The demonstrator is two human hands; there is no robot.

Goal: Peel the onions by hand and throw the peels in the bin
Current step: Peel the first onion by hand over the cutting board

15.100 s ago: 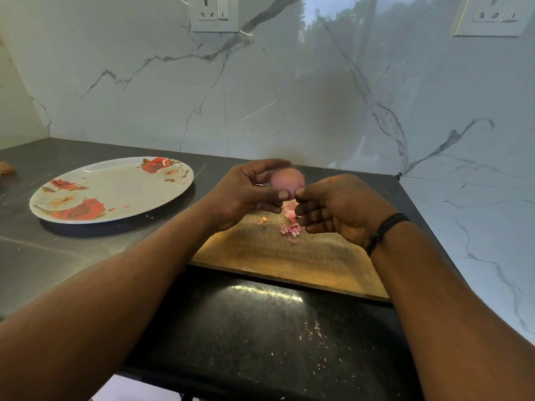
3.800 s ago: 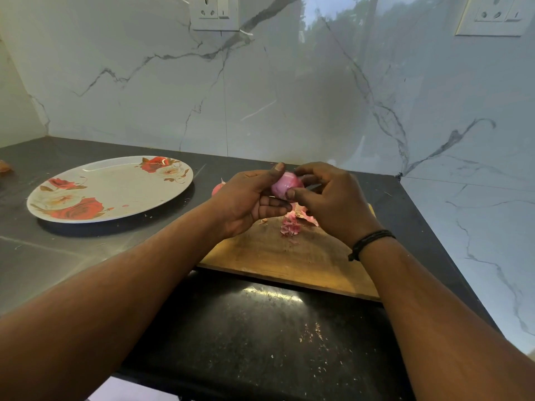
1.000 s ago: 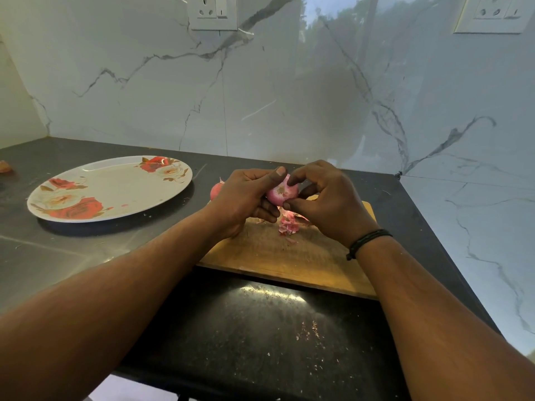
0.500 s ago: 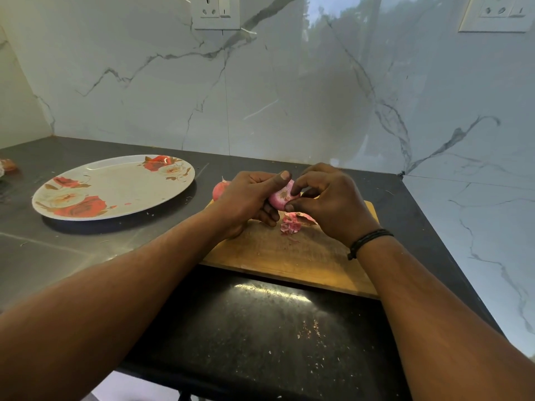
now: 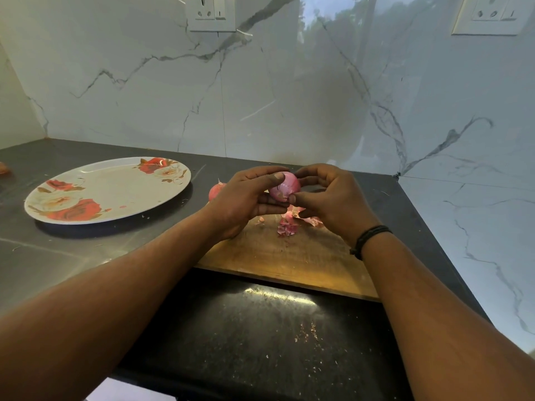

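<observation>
Fingers [image 5: 270,203] of the left hand [image 5: 243,199] are curled under and around a small pink onion [image 5: 285,186], thumb laid across its top, holding it up above the far part of the wooden cutting board [image 5: 286,256]. Right hand [image 5: 330,198] comes in from the other side, its fingers curled over the far face of the onion and the thumb tip pressed against the bulb's lower right edge; whether a strip of skin is pinched there cannot be told. A dark band [image 5: 369,240] circles the right wrist.

Below the hands, loose pink peels [image 5: 289,225] lie in a small heap on the board, with another scrap just to the right, partly hidden by the right hand. A second onion [image 5: 215,191], skin on, peeks out just left of the left hand, at the board's far left corner.

Over on the left of the dark counter [image 5: 72,256] sits a white plate [image 5: 107,189] with red roses printed on it, well apart from the board. Fine flakes of peel speckle the near counter. Marble-patterned wall behind, two sockets [image 5: 211,13] up top.
</observation>
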